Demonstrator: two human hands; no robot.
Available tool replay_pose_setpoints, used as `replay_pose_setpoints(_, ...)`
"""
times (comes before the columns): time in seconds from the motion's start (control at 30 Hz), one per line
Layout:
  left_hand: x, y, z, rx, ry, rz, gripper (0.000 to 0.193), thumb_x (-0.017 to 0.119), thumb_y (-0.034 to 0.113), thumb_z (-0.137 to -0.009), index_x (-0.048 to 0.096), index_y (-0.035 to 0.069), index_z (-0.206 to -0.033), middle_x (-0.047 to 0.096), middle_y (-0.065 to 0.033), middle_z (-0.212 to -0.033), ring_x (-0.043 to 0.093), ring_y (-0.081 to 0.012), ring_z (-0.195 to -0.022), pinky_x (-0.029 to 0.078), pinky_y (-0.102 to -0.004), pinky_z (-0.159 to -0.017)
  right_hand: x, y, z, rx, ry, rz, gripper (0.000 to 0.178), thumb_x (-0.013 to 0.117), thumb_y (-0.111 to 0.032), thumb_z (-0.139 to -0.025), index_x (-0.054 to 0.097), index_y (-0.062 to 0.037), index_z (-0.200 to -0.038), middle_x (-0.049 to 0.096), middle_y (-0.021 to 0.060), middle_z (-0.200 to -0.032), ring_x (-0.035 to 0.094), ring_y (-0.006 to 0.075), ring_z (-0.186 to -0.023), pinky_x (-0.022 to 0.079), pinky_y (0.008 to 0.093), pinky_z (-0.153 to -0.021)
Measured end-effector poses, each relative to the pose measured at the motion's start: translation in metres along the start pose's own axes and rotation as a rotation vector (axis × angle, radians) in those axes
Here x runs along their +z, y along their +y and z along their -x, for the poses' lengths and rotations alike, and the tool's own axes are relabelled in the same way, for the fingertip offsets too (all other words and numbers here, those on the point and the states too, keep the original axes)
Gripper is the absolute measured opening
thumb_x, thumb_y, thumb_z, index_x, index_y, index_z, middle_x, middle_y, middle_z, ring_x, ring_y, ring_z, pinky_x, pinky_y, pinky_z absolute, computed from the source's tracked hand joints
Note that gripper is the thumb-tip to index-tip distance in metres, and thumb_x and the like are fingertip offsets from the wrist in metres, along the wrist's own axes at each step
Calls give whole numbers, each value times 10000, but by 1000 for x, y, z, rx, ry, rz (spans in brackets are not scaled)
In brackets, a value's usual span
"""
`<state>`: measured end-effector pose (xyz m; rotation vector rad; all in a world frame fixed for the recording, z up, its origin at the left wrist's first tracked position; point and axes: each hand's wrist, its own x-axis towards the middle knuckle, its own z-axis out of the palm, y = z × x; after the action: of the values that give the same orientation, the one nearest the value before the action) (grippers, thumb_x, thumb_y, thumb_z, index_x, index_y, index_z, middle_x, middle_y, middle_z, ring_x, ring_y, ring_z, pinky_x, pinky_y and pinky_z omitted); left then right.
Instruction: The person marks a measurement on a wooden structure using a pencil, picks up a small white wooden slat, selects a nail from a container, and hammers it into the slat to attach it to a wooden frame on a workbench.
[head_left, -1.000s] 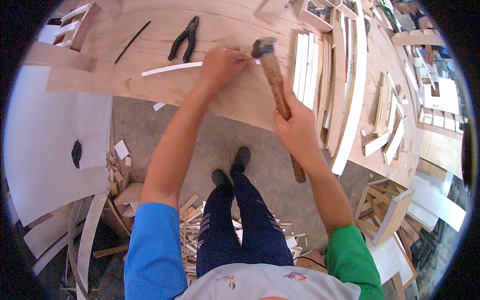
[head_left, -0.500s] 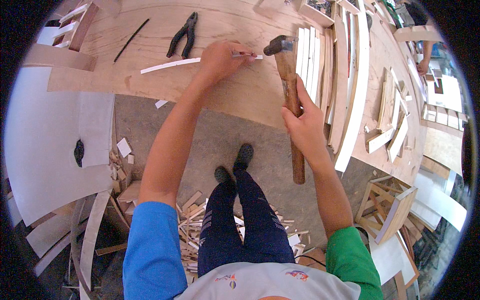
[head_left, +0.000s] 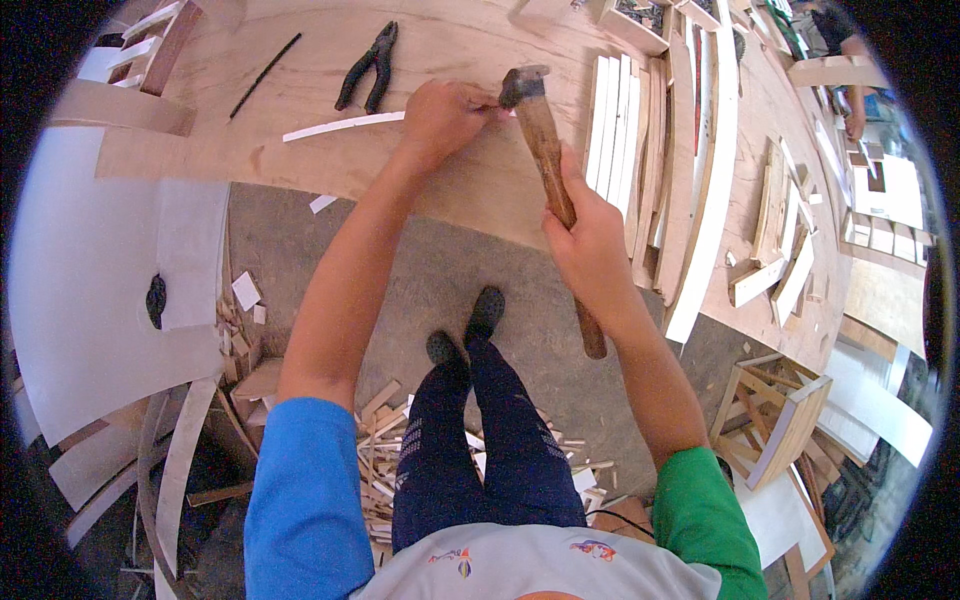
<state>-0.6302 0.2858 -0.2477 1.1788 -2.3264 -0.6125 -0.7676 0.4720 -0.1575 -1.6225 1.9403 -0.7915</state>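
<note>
My left hand (head_left: pixel 445 122) rests on the wooden workbench over the right part of a thin white strip (head_left: pixel 345 127). Its fingers are pinched together near the strip's right end; what sits between the fingertips is too small to make out. My right hand (head_left: pixel 590 235) is wrapped around the wooden handle of a hammer (head_left: pixel 545 150). The hammer's dark head is right at my left fingertips and partly covers the strip's end. Black-handled pliers (head_left: pixel 370 68) lie on the bench beyond my left hand, with a thin black rod (head_left: pixel 265 75) to their left.
White-edged wooden strips (head_left: pixel 612 125) lie side by side right of the hammer. Short wood pieces (head_left: pixel 775 225) lie farther right. A slatted wooden frame (head_left: pixel 770 410) stands below the bench. Offcuts (head_left: pixel 385 470) litter the floor around my legs. Another person's arm (head_left: pixel 856 110) shows at far right.
The hammer has swung left, its head moving from right of the strip's end to my left fingertips. My right hand has shifted left with it; my left hand has barely moved.
</note>
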Motion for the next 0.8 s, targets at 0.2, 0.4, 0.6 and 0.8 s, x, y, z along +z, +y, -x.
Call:
replay_pose_setpoints(0.2, -2, 3, 3, -12, 14, 21, 188, 705, 369, -766, 768, 247, -893, 710, -51, -842, 671, -287, -745, 529, -377, -694, -6, -9, 1, -35, 92, -38, 725, 551, -11, -762, 319, -27, -1449, 611, 283, -915, 619, 442, -822, 498, 454, -729)
replay_pose_setpoints(0.4, -1, -4, 2, 2, 3, 80, 227, 704, 407, -763, 767, 240, -903, 711, -52, -847, 675, -282, -752, 529, -376, -701, -12, -18, 3, 47, 54, -67, 708, 536, 0, -773, 322, -28, -1447, 608, 280, -941, 615, 438, -867, 494, 461, -764)
replay_pose_setpoints(0.6, -1, -2, 2, -50, -44, 16, 240, 695, 425, -772, 765, 245, -915, 709, -72, -837, 676, -289, -756, 531, -384, -704, -12, -15, 3, 60, -23, -33, 717, 533, 0, -766, 315, -25, -1449, 609, 281, -967, 608, 432, -914, 496, 460, -803)
replay_pose_setpoints(0.8, 4, -9, -5, 10, 1, -41, 235, 691, 433, -776, 766, 255, -909, 705, -86, -820, 670, -305, -738, 532, -402, -697, -3, -8, -7, -37, -26, 32, 708, 522, 12, -761, 328, -22, -1441, 603, 286, -958, 605, 446, -878, 491, 474, -789)
